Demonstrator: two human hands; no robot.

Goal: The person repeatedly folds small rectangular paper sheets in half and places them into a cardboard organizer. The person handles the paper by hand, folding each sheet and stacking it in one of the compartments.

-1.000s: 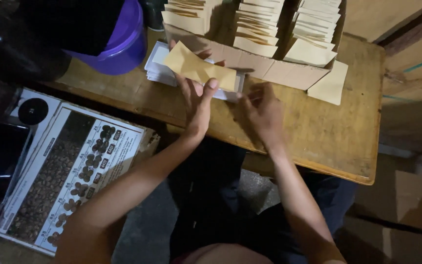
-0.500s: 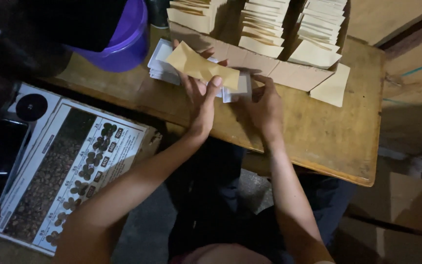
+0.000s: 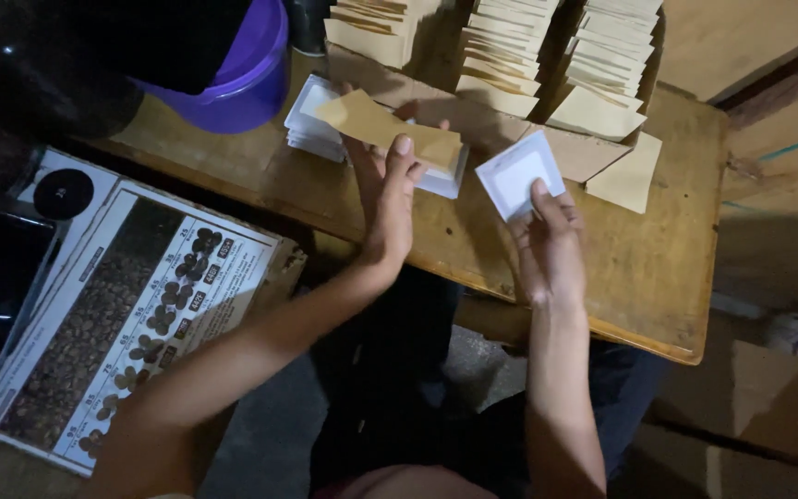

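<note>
A white square packet (image 3: pixel 519 175) is pinched in the right hand (image 3: pixel 547 242) above the wooden table. The left hand (image 3: pixel 390 199) holds a tan paper envelope (image 3: pixel 388 131) over a low pile of white packets (image 3: pixel 311 120). Stacks of tan envelopes (image 3: pixel 501 46) line the table's far edge. At lower left lies a flat box (image 3: pixel 131 314) with a white printed label showing dark brown pictures.

Beyond the left hand's grip (image 3: pixel 390 199), the top edge cuts off the tan envelope stacks (image 3: pixel 510 46) and the purple tub (image 3: pixel 242 74). Under that grip, the tan envelope (image 3: pixel 385 129) hides part of the white packet pile (image 3: pixel 311 125).
</note>
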